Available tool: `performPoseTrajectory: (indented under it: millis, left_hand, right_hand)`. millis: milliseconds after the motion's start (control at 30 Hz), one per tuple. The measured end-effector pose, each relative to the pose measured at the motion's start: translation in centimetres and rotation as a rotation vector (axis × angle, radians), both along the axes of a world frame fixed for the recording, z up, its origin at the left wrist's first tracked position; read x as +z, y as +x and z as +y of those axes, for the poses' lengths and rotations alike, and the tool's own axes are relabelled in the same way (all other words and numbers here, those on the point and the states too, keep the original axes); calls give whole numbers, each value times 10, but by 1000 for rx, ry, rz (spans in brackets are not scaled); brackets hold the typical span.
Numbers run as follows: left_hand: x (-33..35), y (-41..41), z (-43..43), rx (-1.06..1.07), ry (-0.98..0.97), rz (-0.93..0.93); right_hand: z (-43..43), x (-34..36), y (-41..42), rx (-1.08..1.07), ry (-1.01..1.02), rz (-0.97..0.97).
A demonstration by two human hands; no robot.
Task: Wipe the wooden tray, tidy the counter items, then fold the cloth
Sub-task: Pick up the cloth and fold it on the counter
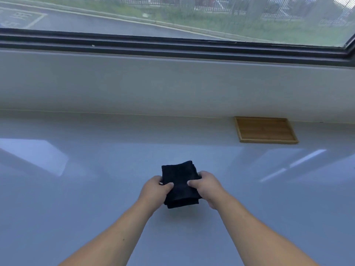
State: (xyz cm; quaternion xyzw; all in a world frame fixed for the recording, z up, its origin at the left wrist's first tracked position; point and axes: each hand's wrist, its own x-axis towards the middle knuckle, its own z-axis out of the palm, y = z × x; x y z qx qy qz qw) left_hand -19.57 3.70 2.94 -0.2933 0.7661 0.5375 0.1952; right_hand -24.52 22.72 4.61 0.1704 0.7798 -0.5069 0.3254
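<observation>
A black cloth (pixel 179 174), folded into a small thick square, is in the middle of the glossy white counter (pixel 76 198). My left hand (pixel 153 191) grips its left edge with the thumb on top. My right hand (pixel 208 186) grips its right edge the same way. The wooden tray (pixel 266 129), a shallow slatted rectangle with nothing on it, lies flat at the back right of the counter against the wall, well beyond both hands.
A pale wall (pixel 172 85) rises behind the counter to a dark window frame (pixel 172 46). Through the glass a road and grass show. Bright window reflections lie on the counter at left and right.
</observation>
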Motion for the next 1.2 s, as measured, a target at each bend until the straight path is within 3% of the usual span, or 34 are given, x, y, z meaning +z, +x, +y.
performPoseTrajectory:
  millis: [200, 300, 400, 500, 600, 900, 1200]
  left_hand:
    - [-29, -17, 3, -216, -395, -17]
    - [-37, -5, 4, -305, -626, 141]
    - [-43, 6, 4, -565, -759, 360]
    - [-47, 3, 5, -740, -750, 301]
    - [-46, 2, 9, -735, -711, 260]
    - [-36, 1, 55, -716, -704, 252]
    - [-26, 8, 63, -735, -819, 155]
  right_hand:
    - [9, -35, -4, 202, 352, 192]
    - [16, -41, 10, 387, 669, 566]
    - [21, -44, 26, 583, 676, 838]
    - [22, -50, 30, 797, 570, 677]
    - [23, -52, 29, 882, 598, 604]
    - [65, -44, 18, 995, 665, 568]
    - [79, -43, 27, 1041, 616, 527]
